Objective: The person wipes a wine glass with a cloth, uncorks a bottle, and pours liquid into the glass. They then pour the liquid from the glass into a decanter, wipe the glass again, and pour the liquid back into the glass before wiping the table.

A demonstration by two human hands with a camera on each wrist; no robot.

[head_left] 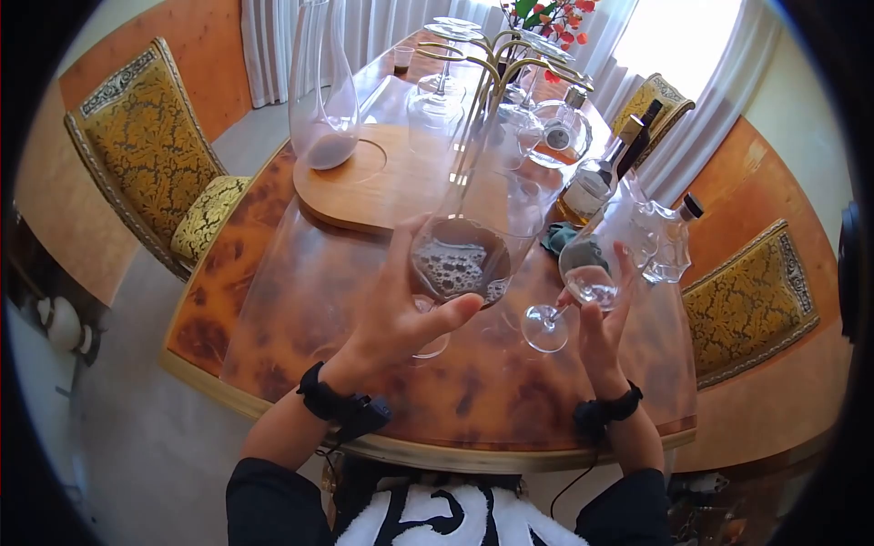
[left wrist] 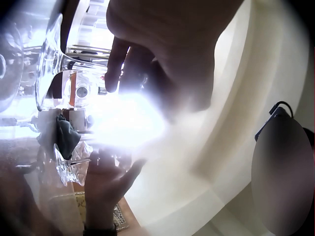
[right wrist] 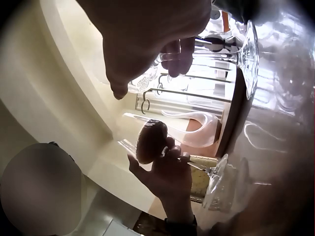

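In the head view, my left hand (head_left: 387, 318) grips a large stemmed glass with bubbly brown liquid (head_left: 455, 264), tilted above the table. My right hand (head_left: 608, 323) holds a smaller stemmed glass (head_left: 587, 273) by its bowl and stem, its round foot (head_left: 544, 328) tipped toward the left. The two glasses are apart. The right wrist view shows the left hand (right wrist: 170, 182) round the stem below the dark liquid (right wrist: 151, 141), and the right hand (right wrist: 152, 39) at the top. Glare in the left wrist view hides much between the left hand (left wrist: 167, 54) and right hand (left wrist: 106, 179).
A decanter (head_left: 326, 118) stands on a wooden board (head_left: 401, 146) at the back left. Behind the large glass is a gold rack (head_left: 496, 73) with hanging glasses. Several bottles, one with amber liquid (head_left: 583, 196), and a dark green cloth (head_left: 560, 238) lie toward the right.
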